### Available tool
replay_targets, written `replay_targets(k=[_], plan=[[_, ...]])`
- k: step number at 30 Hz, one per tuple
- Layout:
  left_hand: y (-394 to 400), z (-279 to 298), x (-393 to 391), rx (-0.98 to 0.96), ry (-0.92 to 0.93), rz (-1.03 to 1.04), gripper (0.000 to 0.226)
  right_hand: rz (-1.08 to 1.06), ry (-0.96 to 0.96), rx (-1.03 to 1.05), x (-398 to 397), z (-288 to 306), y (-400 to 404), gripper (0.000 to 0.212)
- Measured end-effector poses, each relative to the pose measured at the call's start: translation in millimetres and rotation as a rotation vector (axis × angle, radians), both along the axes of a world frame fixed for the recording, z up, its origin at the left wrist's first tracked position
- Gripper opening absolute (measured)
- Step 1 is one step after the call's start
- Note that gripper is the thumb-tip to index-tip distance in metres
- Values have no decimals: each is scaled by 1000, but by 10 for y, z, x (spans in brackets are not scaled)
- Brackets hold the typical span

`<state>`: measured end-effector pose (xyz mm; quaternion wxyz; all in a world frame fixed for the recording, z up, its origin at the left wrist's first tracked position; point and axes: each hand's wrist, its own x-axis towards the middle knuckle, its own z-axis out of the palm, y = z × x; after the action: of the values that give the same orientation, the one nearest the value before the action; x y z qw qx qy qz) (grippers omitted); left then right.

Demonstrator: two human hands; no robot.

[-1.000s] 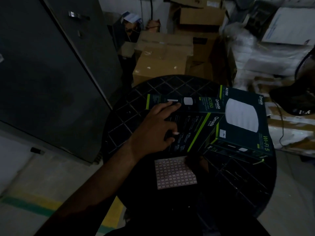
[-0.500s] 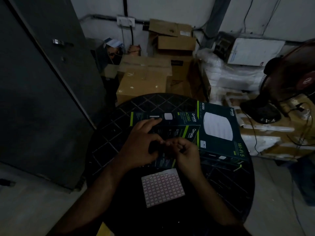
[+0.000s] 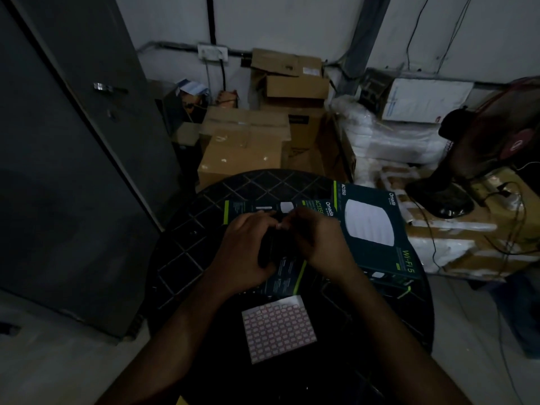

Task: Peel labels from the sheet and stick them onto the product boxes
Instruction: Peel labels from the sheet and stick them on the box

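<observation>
Where the fingertips meet, the right hand (image 3: 318,244) has come up beside the left hand (image 3: 245,247), and something small and pale, likely a label (image 3: 279,226), sits pinched between them; which hand holds it I cannot tell. Both hover over the near box (image 3: 287,276). The sheet (image 3: 279,328) lies on the table (image 3: 187,252) just below. Judging by this, sticking comes next.

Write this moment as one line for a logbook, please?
hands: left hand and right hand meet over Omada box | label sheet: flat on table, untouched | second Omada box: right
</observation>
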<state>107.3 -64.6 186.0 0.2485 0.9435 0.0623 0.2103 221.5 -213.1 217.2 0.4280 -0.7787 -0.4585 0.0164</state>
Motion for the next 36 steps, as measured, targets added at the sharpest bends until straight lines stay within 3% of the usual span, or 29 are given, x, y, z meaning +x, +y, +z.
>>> replay_targets(k=[2, 6, 9, 13, 17, 24, 33, 36], plan=[[-23, 1, 22, -9, -3, 43, 68, 26, -122, -6, 46, 84, 61, 10], [-30, -26, 64, -40, -12, 141, 74, -77, -69, 0, 48, 117, 100, 2], [-52, -53, 99, 28, -18, 177, 70, -105, -236, -55, 95, 143, 63, 9], [-112, -106, 190, 154, -56, 259, 56, 3, -359, -260, 146, 146, 7, 2], [-110, -131, 278, 158, -155, 316, 31, 14, -392, -364, 179, 144, 3, 17], [-45, -155, 280, -4, -254, 261, 37, 7, -557, -426, 207, 61, 67, 42], [-29, -134, 258, 13, -263, 246, 34, 19, -668, -503, 246, 86, 176, 47], [-33, -121, 250, 7, -261, 246, 35, 24, -710, -495, 291, 80, 194, 34]])
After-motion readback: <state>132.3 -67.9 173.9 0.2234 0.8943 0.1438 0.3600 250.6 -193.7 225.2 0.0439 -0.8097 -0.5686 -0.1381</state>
